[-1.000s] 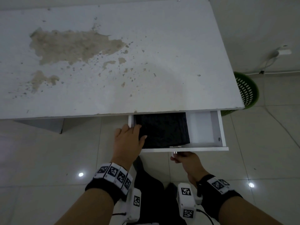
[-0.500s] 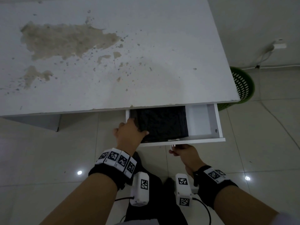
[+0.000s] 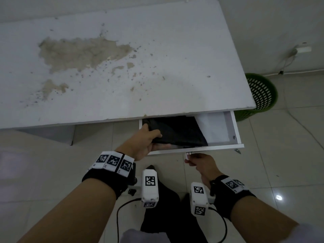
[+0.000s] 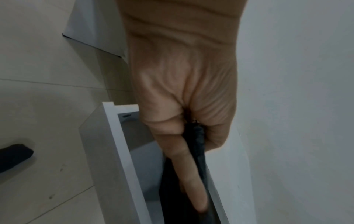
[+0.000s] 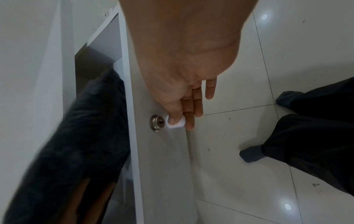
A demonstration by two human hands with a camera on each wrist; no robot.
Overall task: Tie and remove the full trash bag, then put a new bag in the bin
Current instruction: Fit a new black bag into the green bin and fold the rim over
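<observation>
While earlier flat, bag [image 3: 177, 132] lifted — left hand [image 3: 145, 142] gripping

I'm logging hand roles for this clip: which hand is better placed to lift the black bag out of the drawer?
Left. The left hand already grips the folded black trash bag inside the open drawer. The right hand is busy pinching the white drawer knob on the drawer front, probably steadying it.
</observation>
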